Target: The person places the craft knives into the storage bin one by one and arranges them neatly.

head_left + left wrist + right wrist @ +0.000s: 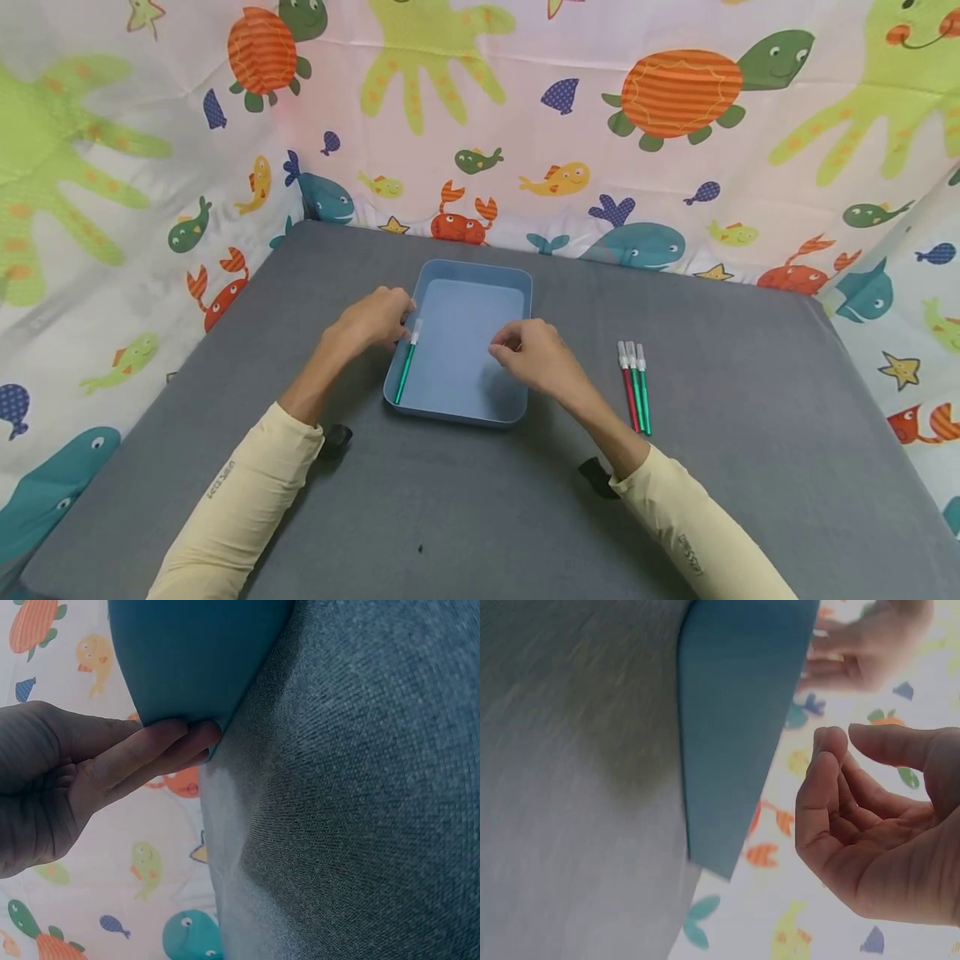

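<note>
A shallow blue tray (468, 350) lies on the grey table. My left hand (377, 318) grips its left wall; in the left wrist view the fingers (161, 746) press against the tray's outer side near a corner. One green pen with a clear cap (407, 362) rests inside, along the left wall, its cap close to my left hand. Over the right side of the tray hovers my right hand (536, 354). Its fingers are loosely bent, and a small gap shows between thumb and fingertips, with nothing held, in the right wrist view (877, 817).
To the right of the tray, several capped pens (636, 387), one red and the others green, lie side by side on the grey table (750, 467). A white cloth with printed sea animals (510, 117) stands along the back and sides. Dark wrist devices (597, 477) sit under both forearms.
</note>
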{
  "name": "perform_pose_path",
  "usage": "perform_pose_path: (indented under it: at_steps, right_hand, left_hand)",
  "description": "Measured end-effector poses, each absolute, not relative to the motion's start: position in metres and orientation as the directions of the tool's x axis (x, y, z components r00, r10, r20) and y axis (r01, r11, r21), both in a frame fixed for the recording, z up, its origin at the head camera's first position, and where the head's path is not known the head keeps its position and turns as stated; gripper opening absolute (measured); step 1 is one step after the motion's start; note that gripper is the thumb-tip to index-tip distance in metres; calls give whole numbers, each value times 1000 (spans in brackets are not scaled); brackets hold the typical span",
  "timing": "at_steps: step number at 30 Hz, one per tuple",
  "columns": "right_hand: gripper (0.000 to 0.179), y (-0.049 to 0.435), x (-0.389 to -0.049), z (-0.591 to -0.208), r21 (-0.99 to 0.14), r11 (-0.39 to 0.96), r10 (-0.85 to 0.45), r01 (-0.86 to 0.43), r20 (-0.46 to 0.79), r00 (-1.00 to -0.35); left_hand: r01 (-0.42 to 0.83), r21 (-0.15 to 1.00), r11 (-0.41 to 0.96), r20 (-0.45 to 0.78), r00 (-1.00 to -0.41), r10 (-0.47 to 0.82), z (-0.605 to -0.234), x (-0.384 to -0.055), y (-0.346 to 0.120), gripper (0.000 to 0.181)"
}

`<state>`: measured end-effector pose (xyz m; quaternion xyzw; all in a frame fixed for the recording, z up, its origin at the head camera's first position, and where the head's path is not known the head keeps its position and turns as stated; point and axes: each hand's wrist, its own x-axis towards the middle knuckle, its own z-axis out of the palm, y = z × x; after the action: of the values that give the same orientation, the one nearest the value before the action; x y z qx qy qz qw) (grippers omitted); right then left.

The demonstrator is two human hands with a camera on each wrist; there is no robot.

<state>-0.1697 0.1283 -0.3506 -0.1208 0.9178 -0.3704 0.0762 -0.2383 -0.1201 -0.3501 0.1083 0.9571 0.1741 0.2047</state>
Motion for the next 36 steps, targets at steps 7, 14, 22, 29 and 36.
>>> perform_pose_path:
  at_steps: [7, 14, 22, 29, 36]
  right_hand:
    - [21, 172, -165, -348, -696, 707, -202, -126, -29, -979]
    - [26, 239, -162, -344, -497, 865, -108, -65, -58, -992]
    - [26, 305, -161, -346, -306, 949, -6, 73, -248, -969]
    - [27, 311, -159, -359, -302, 946, 10, 113, -322, -947]
    - [30, 304, -159, -367, -294, 947, 27, 129, -326, -945]
  left_hand:
    - [124, 378, 917, -354, -896, 267, -348, -236, -119, 58]
    - [149, 373, 916, -343, -895, 285, -349, -236, -118, 57]
    - [159, 367, 917, -332, -898, 289, -350, -233, -120, 56]
    - [158, 379, 912, -328, -898, 292, -349, -233, -123, 57]
    - [176, 407, 896, -302, -900, 314, -352, -232, -125, 55]
